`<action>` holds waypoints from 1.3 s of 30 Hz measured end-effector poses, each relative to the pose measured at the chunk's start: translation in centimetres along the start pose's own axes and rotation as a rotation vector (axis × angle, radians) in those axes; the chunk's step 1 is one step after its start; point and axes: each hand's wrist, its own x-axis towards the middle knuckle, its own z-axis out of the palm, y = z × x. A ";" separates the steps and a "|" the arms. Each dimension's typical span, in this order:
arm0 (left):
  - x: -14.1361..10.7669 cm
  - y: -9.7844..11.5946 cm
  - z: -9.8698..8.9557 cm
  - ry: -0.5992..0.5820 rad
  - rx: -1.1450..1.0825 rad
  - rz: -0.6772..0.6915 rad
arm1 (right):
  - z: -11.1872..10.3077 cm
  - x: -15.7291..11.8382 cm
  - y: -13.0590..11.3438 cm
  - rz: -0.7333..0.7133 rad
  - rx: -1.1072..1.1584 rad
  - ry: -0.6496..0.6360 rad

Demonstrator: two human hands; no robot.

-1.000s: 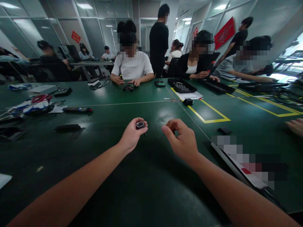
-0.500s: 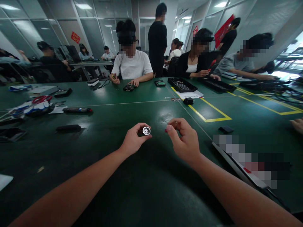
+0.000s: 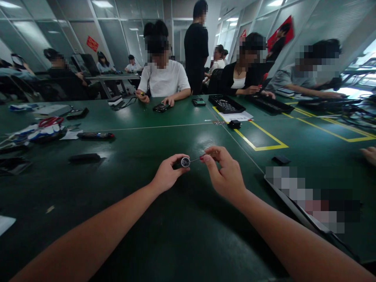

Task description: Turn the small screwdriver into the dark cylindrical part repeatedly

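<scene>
Between the thumb and fingers of my left hand (image 3: 169,174) is a small round cylindrical part (image 3: 185,161), its ringed open end facing me. My right hand (image 3: 225,168) pinches a screwdriver (image 3: 202,157) with a reddish collar; most of its handle is hidden in the fingers. The thin metal shaft points left, and its tip is at the open end of the cylinder. Whether the tip touches anything inside is too small to tell. Both hands are held above the green table (image 3: 164,243).
A black pen-like tool (image 3: 95,135) and a dark bar (image 3: 85,158) lie on the left, near gloves (image 3: 48,131). A small black block (image 3: 234,124) sits by yellow tape, with a black tray (image 3: 226,104) behind. People sit across the table; a person's hand (image 3: 369,155) is at the right edge.
The screwdriver's shaft now shows between my hands and reaches the cylinder. My right hand has shifted slightly left, and the cylinder has moved slightly right and turned a little.
</scene>
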 end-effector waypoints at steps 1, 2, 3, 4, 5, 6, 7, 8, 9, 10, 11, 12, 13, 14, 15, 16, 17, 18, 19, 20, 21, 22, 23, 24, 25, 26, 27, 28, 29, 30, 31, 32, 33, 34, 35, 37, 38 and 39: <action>0.0 -0.1 0.0 0.000 -0.012 0.000 | 0.0 0.0 -0.1 0.000 -0.006 -0.001; 0.0 -0.1 0.0 0.001 -0.026 -0.002 | 0.0 0.1 -0.1 0.001 -0.008 0.003; 0.0 -0.2 0.0 0.004 -0.038 -0.004 | 0.0 0.1 -0.2 0.002 -0.011 0.007; 0.0 -0.2 0.0 0.004 -0.046 -0.006 | 0.0 0.1 -0.2 0.004 -0.014 0.013; 0.0 -0.2 0.0 0.002 -0.050 -0.008 | 0.0 0.1 -0.2 0.004 -0.016 0.018; 0.0 -0.2 0.0 -0.001 -0.049 -0.008 | 0.0 0.1 -0.2 0.005 -0.012 0.022; 0.0 -0.2 0.0 -0.003 -0.048 -0.007 | 0.0 0.1 -0.2 0.007 -0.006 0.022; 0.0 -0.2 0.0 -0.004 -0.047 -0.008 | 0.0 0.1 -0.2 0.011 0.001 0.020; 0.0 -0.2 0.0 -0.005 -0.049 -0.011 | 0.0 0.1 -0.2 0.015 0.008 0.017; 0.0 -0.3 0.0 -0.006 -0.051 -0.014 | 0.0 0.1 -0.2 0.018 0.012 0.014; 0.0 -0.3 0.0 -0.004 -0.052 -0.015 | 0.0 0.1 -0.2 0.017 0.014 0.010; 0.0 -0.3 0.0 -0.004 -0.052 -0.015 | 0.0 0.1 -0.2 0.014 0.014 0.007; 0.0 -0.4 0.0 -0.004 -0.051 -0.014 | 0.0 0.1 -0.2 0.010 0.015 0.003; 0.0 -0.5 0.0 -0.005 -0.050 -0.010 | 0.0 0.1 -0.2 0.006 0.018 0.001; 0.0 -0.5 -0.1 -0.004 -0.050 -0.007 | 0.0 0.1 -0.1 0.004 0.021 -0.002; 0.0 -0.5 -0.1 -0.004 -0.053 -0.007 | 0.0 0.1 -0.1 0.007 0.024 -0.001; 0.0 -0.6 -0.1 -0.004 -0.056 -0.009 | 0.0 0.1 0.0 0.013 0.029 0.001; 0.0 -0.5 -0.1 -0.003 -0.059 -0.013 | 0.0 0.1 0.1 0.020 0.035 0.005; 0.0 -0.5 -0.1 -0.004 -0.057 -0.018 | 0.0 0.1 0.2 0.031 0.043 0.009; 0.0 -0.5 -0.1 -0.005 -0.053 -0.023 | 0.1 0.2 0.4 0.047 0.055 0.014; 0.0 -0.4 -0.1 -0.006 -0.048 -0.025 | 0.1 0.2 0.6 0.068 0.071 0.020; 0.0 -0.4 -0.1 -0.008 -0.043 -0.025 | 0.2 0.2 0.8 0.093 0.094 0.025; 0.0 -0.4 -0.1 -0.008 -0.039 -0.025 | 0.3 0.2 1.0 0.118 0.122 0.031; -0.1 -0.4 -0.1 -0.008 -0.035 -0.025 | 0.3 0.2 1.1 0.143 0.153 0.038; -0.1 -0.3 -0.1 -0.007 -0.031 -0.023 | 0.4 0.3 1.3 0.164 0.184 0.045; -0.1 -0.3 -0.1 -0.005 -0.025 -0.022 | 0.5 0.3 1.4 0.179 0.212 0.051; -0.1 -0.3 -0.1 -0.004 -0.017 -0.022 | 0.5 0.3 1.5 0.190 0.234 0.057; -0.1 -0.3 -0.1 -0.003 -0.010 -0.022 | 0.5 0.4 1.6 0.197 0.251 0.060; -0.1 -0.4 -0.2 -0.003 -0.004 -0.021 | 0.5 0.4 1.6 0.205 0.264 0.064; -0.1 -0.4 -0.2 -0.005 0.002 -0.020 | 0.6 0.5 1.6 0.213 0.276 0.066; -0.2 -0.4 -0.2 -0.007 0.008 -0.018 | 0.6 0.5 1.7 0.220 0.291 0.067; -0.2 -0.4 -0.2 -0.009 0.015 -0.016 | 0.6 0.6 1.7 0.229 0.311 0.065; -0.2 -0.5 -0.2 -0.012 0.021 -0.012 | 0.6 0.7 1.8 0.239 0.331 0.065; -0.2 -0.5 -0.2 -0.013 0.025 -0.009 | 0.7 0.8 1.9 0.249 0.350 0.062; -0.2 -0.5 -0.2 -0.014 0.026 -0.007 | 0.7 0.8 2.0 0.258 0.361 0.062; -0.1 -0.6 -0.2 -0.017 0.025 -0.008 | 0.7 0.9 2.1 0.265 0.346 0.064; -0.1 -0.6 -0.2 -0.019 0.026 -0.006 | 0.7 0.8 2.2 0.261 0.322 0.063; -0.1 -0.6 -0.2 -0.021 0.027 -0.004 | 0.6 0.7 2.2 0.257 0.302 0.054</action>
